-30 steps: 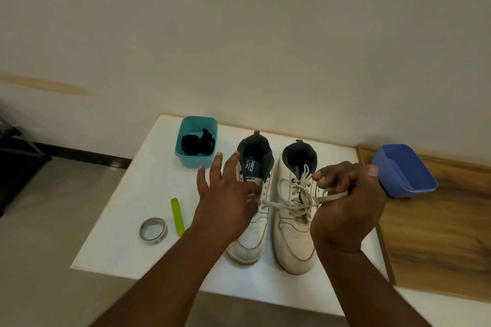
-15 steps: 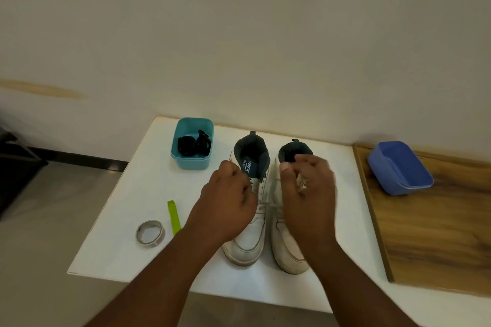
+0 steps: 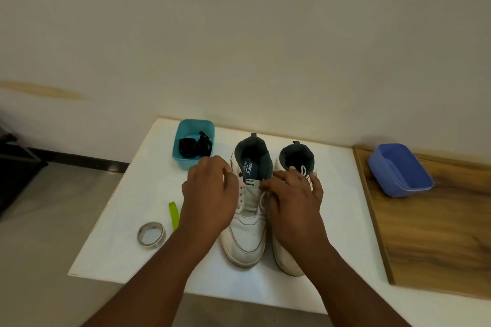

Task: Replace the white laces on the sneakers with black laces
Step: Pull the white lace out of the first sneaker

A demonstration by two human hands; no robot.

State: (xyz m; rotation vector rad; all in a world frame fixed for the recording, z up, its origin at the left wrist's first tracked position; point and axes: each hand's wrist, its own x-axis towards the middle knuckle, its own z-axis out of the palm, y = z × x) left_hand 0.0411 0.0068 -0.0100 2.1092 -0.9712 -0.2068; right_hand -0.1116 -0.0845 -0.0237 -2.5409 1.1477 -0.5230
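A roll of tape [image 3: 151, 232] lies near the left edge of the white surface [image 3: 127, 210], with a green strip [image 3: 173, 215] just beside it and bare room toward the front edge. Behind them, a teal tub [image 3: 183, 133] near the back edge holds the black laces [image 3: 195, 146]. The left hand [image 3: 210, 196] rests over the outer side of the left sneaker [image 3: 247, 236], fingers curled at the eyelets; whether they grip anything cannot be told. The right hand [image 3: 293, 202] lies over the right sneaker [image 3: 295, 159], its thumb and forefinger meeting at a white lace [image 3: 263, 198] on the left sneaker's inner eyelets. The sneakers stand touching, toes toward the front edge. Farther right, a blue tub [image 3: 398, 170] sits on a wooden board [image 3: 438, 241].
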